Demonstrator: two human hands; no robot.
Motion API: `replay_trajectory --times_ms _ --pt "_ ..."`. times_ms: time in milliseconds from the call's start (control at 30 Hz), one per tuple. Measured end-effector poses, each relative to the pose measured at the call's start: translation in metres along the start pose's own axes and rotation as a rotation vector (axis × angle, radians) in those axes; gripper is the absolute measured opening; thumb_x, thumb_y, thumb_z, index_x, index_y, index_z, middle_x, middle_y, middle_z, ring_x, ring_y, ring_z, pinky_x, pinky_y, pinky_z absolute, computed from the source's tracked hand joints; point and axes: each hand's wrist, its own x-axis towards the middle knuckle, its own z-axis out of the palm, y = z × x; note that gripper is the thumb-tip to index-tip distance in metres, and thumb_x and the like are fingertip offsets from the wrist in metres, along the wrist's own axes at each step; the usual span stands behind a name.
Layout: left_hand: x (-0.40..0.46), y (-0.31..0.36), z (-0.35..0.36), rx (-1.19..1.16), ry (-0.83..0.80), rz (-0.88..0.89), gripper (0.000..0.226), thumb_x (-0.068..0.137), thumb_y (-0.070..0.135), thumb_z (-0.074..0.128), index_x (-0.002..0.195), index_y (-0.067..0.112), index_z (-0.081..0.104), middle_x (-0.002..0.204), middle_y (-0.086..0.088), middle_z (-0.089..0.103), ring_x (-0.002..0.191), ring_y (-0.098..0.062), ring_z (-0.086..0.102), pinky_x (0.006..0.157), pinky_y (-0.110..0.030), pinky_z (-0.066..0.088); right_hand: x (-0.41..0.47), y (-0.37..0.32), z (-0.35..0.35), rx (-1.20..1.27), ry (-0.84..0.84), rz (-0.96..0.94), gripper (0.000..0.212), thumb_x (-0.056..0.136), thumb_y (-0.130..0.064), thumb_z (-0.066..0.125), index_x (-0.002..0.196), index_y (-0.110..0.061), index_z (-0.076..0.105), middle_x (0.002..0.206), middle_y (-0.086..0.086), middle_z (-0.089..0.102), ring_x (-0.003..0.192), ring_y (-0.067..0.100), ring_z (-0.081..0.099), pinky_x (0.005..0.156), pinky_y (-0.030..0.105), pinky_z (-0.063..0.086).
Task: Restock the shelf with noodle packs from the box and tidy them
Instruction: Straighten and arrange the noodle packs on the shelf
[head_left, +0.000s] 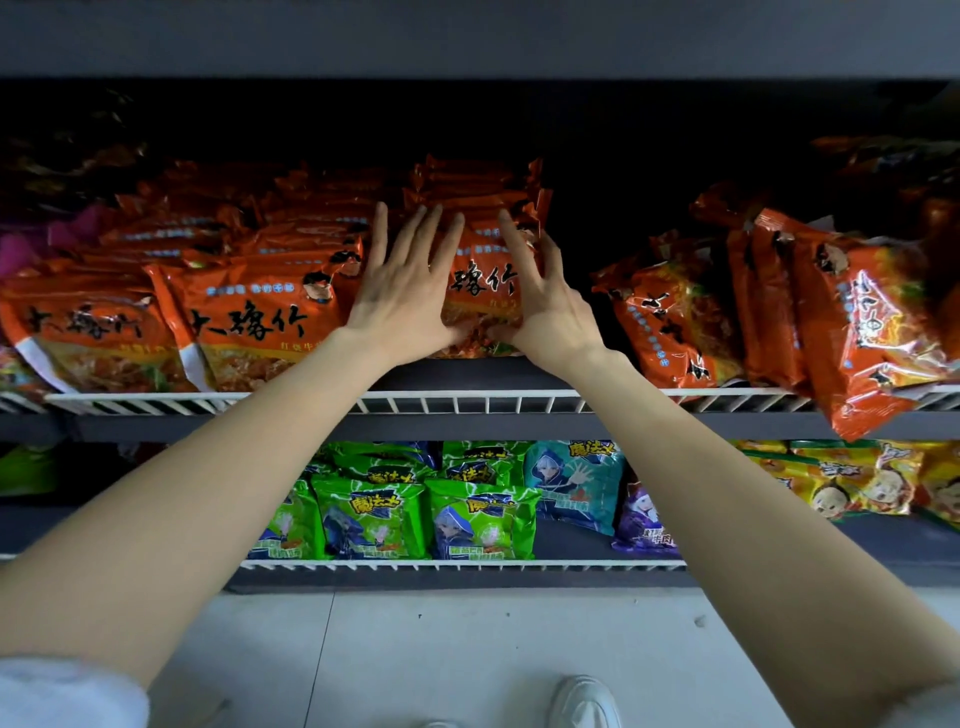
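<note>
Head camera, looking down my bare arms: both my hands are on an orange noodle pack (480, 283) at the front of a stack in the middle of the upper shelf (467, 374). My left hand (402, 291) lies flat against the pack's left half, fingers straight and spread. My right hand (540, 296) cups its right edge, fingers extended along the side and thumb low near the bottom corner; neither grip is clamped, both press with straight fingers. More orange packs (244, 322) lean in rows just to the left, touching the stack. To the right, past a dark gap, another group of orange packs (779, 312) slumps, one hanging over the white wire rail (467, 402). On the lower shelf sit green snack bags (478, 525), a teal bag (571, 483) and yellow bags (852, 483). The box is not in view.

By my reckoning these packs are light, the foil slick and crinkly, the noodle block inside stiff but brittle. I would hold them by the flat faces or the two side edges and press gently, since a hard squeeze could crack the noodles and the glossy wrappers could slide off one another.
</note>
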Motion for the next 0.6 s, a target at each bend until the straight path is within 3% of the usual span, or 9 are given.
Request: replay_trajectory --times_ms 167,300,367,467,600 --pt "-0.003 0.01 -0.002 -0.072 0.088 -0.002 0.11 0.075 0.068 0.058 0.15 0.006 0.006 0.156 -0.019 0.015 0.145 -0.03 0.011 0.114 -0.051 -0.01 -0.014 0.007 -0.009 0.018 0.051 -0.034 0.108 0.079 -0.018 0.074 0.15 -0.033 -0.006 0.156 0.024 0.006 0.109 0.038 0.057 0.059 0.027 0.041" --pt "-0.007 0.016 -0.005 -0.124 0.193 0.031 0.096 0.078 0.059 0.06 0.149 0.009 0.019 0.152 -0.015 0.028 0.142 -0.028 0.022 0.114 -0.053 -0.005 -0.026 0.017 -0.018 -0.009 0.15 -0.052 0.096 0.081 -0.025 0.073 0.152 -0.03 0.007 0.153 0.016 0.02 0.129 0.038 0.041 0.079 0.039 0.052" --pt "-0.008 0.017 -0.006 -0.154 0.245 0.034 0.088 0.08 0.056 0.059 0.147 0.01 0.027 0.149 -0.014 0.035 0.139 -0.028 0.028 0.114 -0.055 0.0 -0.028 0.021 -0.02 -0.015 0.167 -0.052 0.088 0.083 -0.029 0.07 0.151 -0.028 0.015 0.151 0.012 0.026 0.129 0.037 0.04 0.087 0.043 0.051" --pt "-0.011 0.018 -0.004 -0.201 0.34 0.005 0.07 0.083 0.047 0.057 0.14 0.014 0.036 0.143 -0.011 0.043 0.132 -0.028 0.038 0.113 -0.056 0.009 -0.029 0.021 -0.022 0.035 0.161 -0.04 0.075 0.086 -0.025 0.063 0.149 -0.026 0.023 0.148 0.01 0.032 0.125 0.036 0.044 0.082 0.044 0.054" --pt "-0.02 0.029 -0.007 -0.248 0.555 0.021 0.039 0.083 0.028 0.057 0.119 0.014 0.053 0.12 -0.006 0.059 0.109 -0.024 0.05 0.101 -0.042 0.03 -0.047 0.031 -0.034 -0.016 0.277 -0.047 0.049 0.089 -0.02 0.058 0.136 -0.016 0.046 0.133 0.01 0.05 0.112 0.032 0.052 0.075 0.038 0.05"
